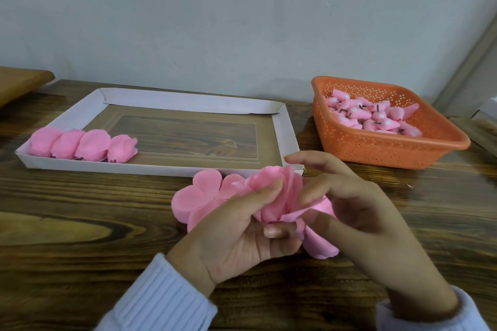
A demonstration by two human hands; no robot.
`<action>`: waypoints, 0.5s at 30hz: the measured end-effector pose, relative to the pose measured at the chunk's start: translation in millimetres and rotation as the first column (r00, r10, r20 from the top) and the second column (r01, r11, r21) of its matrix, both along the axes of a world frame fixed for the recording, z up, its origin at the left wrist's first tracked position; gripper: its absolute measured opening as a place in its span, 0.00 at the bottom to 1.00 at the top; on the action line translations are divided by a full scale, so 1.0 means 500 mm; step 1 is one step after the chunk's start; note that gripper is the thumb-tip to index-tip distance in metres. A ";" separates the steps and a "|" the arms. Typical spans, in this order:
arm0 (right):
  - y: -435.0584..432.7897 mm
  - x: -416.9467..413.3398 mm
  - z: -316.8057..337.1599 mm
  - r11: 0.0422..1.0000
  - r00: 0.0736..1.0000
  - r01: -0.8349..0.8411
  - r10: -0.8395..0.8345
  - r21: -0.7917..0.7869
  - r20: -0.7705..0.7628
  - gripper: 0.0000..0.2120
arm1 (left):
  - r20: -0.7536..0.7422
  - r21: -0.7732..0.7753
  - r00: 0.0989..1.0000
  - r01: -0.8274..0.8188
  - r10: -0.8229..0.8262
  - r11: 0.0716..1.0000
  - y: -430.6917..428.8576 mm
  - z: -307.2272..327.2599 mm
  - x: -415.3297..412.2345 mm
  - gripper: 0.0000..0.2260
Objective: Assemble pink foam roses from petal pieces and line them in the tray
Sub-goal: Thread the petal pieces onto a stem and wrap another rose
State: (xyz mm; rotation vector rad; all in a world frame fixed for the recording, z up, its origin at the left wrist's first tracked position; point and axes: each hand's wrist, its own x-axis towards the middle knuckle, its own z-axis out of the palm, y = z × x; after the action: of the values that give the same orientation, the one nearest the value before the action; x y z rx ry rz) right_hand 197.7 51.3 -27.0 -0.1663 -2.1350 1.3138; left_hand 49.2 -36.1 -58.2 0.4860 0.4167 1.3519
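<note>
A half-built pink foam rose (277,196) is held above the table's front middle. My left hand (236,234) grips it from below, thumb and fingers curled round its base. My right hand (357,212) pinches one of its outer petals between thumb and forefinger. Flat pink petal pieces (199,196) lie on the table just left of the rose, partly under my left hand. The white cardboard tray (285,140) sits behind, with several finished roses (83,145) lined along its front left edge.
An orange perforated basket (390,153) at the right back holds several pink rose buds (376,115). A wooden board edge (21,83) shows at the far left. The wall runs close behind the tray.
</note>
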 end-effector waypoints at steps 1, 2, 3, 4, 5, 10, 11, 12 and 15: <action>0.000 0.000 0.000 1.000 1.000 -0.007 0.007 0.004 0.000 0.06 | 0.003 -0.001 1.000 0.003 -0.003 1.000 0.000 -0.001 0.001 0.17; 0.000 0.000 -0.001 1.000 1.000 -0.004 0.004 0.012 0.006 0.06 | -0.007 -0.008 1.000 -0.003 0.002 1.000 0.000 -0.002 0.002 0.18; 0.001 -0.001 -0.002 1.000 1.000 0.011 -0.011 0.021 0.014 0.05 | -0.024 -0.019 1.000 -0.015 0.015 1.000 0.000 -0.003 0.003 0.19; 0.003 -0.001 -0.005 0.999 0.999 0.034 -0.035 0.027 0.022 0.03 | -0.045 -0.027 0.999 -0.029 0.028 0.999 0.001 -0.004 0.004 0.20; 0.005 -0.001 -0.007 0.997 0.998 0.062 -0.063 0.035 0.028 0.03 | -0.068 -0.025 0.997 -0.038 0.036 0.999 0.001 -0.005 0.004 0.21; 0.009 -0.006 -0.015 0.991 0.992 0.120 -0.121 0.061 0.022 0.09 | -0.153 0.097 0.988 0.017 -0.002 0.995 -0.001 -0.006 0.001 0.22; 0.009 -0.008 -0.016 0.988 0.990 0.135 -0.137 0.075 0.020 0.11 | -0.175 0.111 0.984 0.034 -0.015 0.993 -0.002 -0.005 0.001 0.21; 0.009 -0.009 -0.017 0.983 0.987 0.158 -0.160 0.090 0.019 0.14 | -0.208 0.120 0.978 0.048 -0.022 0.992 -0.003 -0.004 0.001 0.19; 0.009 -0.010 -0.018 0.969 0.973 0.230 -0.232 0.092 0.014 0.19 | -0.277 0.138 0.960 0.075 -0.034 0.988 -0.007 0.001 0.000 0.16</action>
State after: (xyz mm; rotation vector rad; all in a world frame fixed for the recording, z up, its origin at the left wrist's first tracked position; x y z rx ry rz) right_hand 192.6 56.0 -36.1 -0.3837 -2.1176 1.0845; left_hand 49.2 -39.8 -57.9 0.8079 0.5288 1.2703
